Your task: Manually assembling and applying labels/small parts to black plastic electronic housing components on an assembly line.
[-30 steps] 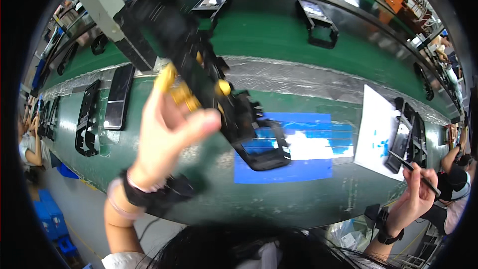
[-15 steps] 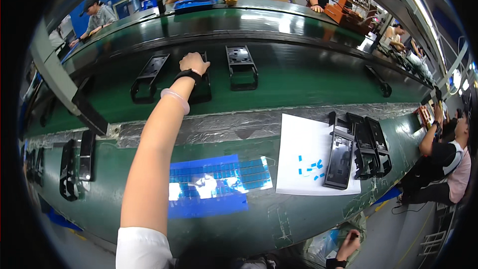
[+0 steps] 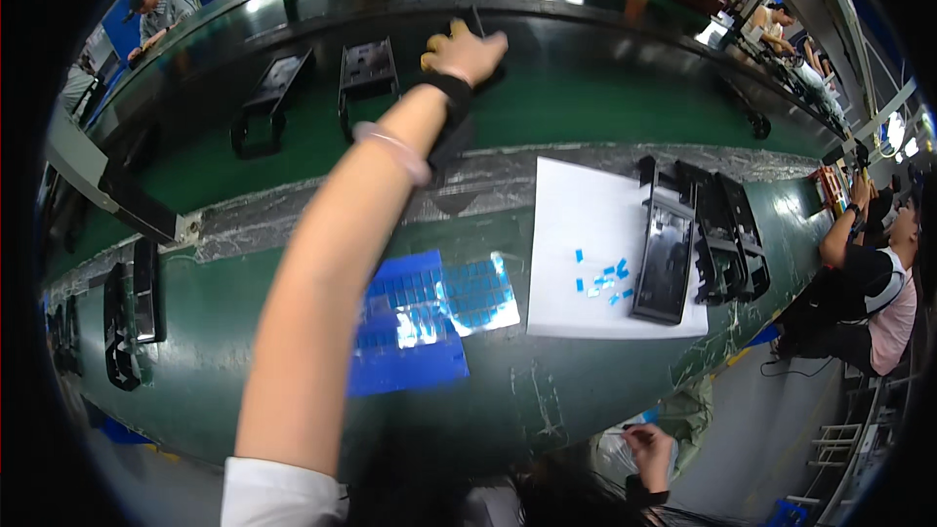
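Note:
My left hand (image 3: 467,57) reaches far across the green bench, fingers spread, yellow coverings on some fingertips. It is over a black plastic frame (image 3: 449,141), mostly hidden by the hand and forearm; contact between them is unclear. Just left are a second black frame (image 3: 367,66) and a third, tilted one (image 3: 277,83). At the lower edge, my right hand (image 3: 652,451) is pinched closed around something small and dark that I cannot make out. Partly behind my left forearm lies a blue film sheet with rows of small blue rectangles (image 3: 429,298).
A white paper (image 3: 566,205) holds loose blue pieces (image 3: 610,278) and a black frame (image 3: 666,263). More black frames (image 3: 722,234) lie beside it. Others (image 3: 122,332) rest at the left, near a metal post (image 3: 107,181). A person (image 3: 869,268) sits at the right.
My left hand has left the middle black frame, now uncovered, and moved right to the one beside it. My right hand is slightly further left and higher. The whole view has shifted.

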The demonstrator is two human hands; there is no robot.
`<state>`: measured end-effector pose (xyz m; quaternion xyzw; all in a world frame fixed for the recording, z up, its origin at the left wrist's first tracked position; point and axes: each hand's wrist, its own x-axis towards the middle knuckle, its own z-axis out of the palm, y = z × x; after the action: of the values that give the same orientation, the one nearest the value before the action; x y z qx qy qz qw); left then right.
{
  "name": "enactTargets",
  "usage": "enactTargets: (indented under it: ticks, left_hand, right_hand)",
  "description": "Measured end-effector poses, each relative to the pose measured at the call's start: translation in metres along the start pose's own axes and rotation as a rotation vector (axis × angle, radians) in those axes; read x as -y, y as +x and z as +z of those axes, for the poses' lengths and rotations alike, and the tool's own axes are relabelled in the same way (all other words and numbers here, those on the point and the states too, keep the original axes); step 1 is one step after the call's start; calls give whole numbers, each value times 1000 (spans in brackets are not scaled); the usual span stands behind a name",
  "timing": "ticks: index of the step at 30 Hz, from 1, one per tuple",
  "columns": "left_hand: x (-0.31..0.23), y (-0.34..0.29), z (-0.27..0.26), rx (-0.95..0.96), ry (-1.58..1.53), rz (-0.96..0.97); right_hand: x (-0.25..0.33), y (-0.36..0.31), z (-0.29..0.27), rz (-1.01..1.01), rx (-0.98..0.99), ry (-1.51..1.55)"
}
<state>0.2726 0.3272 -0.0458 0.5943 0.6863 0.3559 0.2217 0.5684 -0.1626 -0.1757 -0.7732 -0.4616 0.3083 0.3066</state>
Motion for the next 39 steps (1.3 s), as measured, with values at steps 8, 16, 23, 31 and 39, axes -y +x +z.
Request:
enactTargets:
  ticks: [8, 16, 23, 31, 39]
  left_hand:
    - [25, -126, -159, 839, -1649, 185]
    - [93, -224, -250, 646, -1452, 157]
    - [149, -283, -238, 310, -1468, -415]
    - [145, -290, -214, 461, -1509, -477]
    - [150, -297, -213, 514, -1514, -518]
  right_hand:
    - [162, -2, -60, -241, -177, 531]
    - [250, 72, 40, -457, 39, 479]
    - [288, 84, 92, -281, 311, 626]
    - [298, 91, 128, -270, 345, 561]
    - [295, 96, 134, -167, 377, 548]
